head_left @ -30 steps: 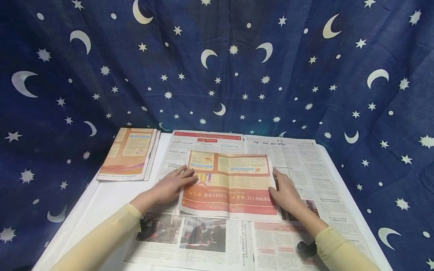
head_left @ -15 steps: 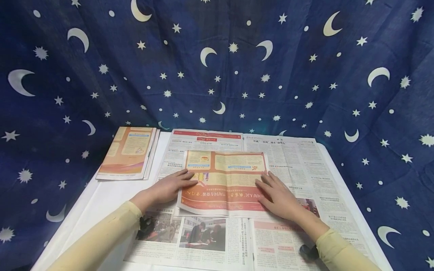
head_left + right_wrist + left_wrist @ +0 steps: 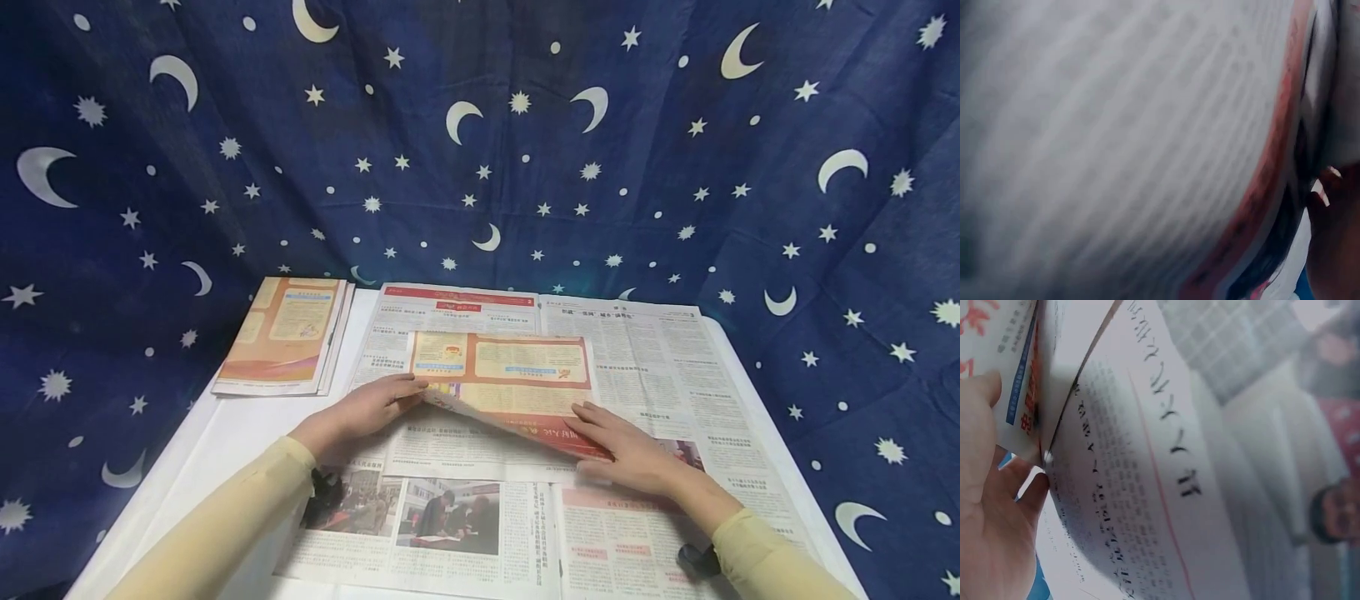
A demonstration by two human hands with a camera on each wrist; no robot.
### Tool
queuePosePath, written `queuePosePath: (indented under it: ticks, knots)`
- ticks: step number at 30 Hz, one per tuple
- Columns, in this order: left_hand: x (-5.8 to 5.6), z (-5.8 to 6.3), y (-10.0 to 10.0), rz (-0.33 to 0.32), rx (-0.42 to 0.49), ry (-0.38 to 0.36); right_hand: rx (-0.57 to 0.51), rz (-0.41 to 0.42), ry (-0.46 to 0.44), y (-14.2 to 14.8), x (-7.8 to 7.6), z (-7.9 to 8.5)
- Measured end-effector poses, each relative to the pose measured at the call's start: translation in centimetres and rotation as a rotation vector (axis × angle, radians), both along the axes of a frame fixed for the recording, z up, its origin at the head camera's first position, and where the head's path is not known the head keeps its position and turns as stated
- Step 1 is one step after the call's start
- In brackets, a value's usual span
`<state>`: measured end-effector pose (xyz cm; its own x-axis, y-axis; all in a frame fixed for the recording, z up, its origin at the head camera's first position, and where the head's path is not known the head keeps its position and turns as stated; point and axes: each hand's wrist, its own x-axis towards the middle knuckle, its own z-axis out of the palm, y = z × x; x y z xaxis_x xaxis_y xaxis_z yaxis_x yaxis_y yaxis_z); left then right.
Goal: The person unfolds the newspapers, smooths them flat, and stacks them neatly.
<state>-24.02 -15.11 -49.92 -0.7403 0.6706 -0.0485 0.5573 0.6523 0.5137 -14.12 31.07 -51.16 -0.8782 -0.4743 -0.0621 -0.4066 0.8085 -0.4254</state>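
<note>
A folded newspaper (image 3: 525,362) with an orange and red page lies in the middle of the table. Its near edge is raised and bent away from the person, and a white printed layer (image 3: 465,454) shows beneath. My left hand (image 3: 367,408) pinches the raised sheet at its left end; in the left wrist view the thumb (image 3: 988,387) and fingers (image 3: 1032,494) lie on either side of the paper. At the right end my right hand (image 3: 630,450) holds the same sheet, fingers over it and thumb at the near edge. Blurred paper fills most of the right wrist view.
Wide newspaper sheets (image 3: 660,367) are spread under the folded one. At the far left stands a stack of folded newspapers (image 3: 281,337) on the white tabletop (image 3: 187,467). A dark blue curtain (image 3: 420,225) with moons and stars hangs behind.
My right hand has moved left from the newspaper's right edge onto the page. The near edge, flat before, is lifted and turned away from the person, uncovering the white layer.
</note>
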Motion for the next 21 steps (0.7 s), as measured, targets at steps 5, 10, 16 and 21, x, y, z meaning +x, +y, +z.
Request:
queuePosePath:
  ticks: [5, 10, 16, 21]
  knots:
    - [-0.5, 0.2, 0.2, 0.046, 0.037, -0.045, -0.007, -0.011, -0.008, 1.0, 0.2, 0.0]
    - [-0.7, 0.4, -0.1, 0.118, 0.103, -0.141, -0.022, -0.114, 0.024, 1.3, -0.2, 0.3]
    - [-1.1, 0.8, -0.6, 0.179, 0.234, -0.247, -0.089, -0.21, 0.119, 1.5, -2.3, -0.1]
    - [-1.7, 1.1, -0.6, 0.192, 0.288, -0.282, -0.152, -0.291, 0.136, 1.4, -4.6, -0.4]
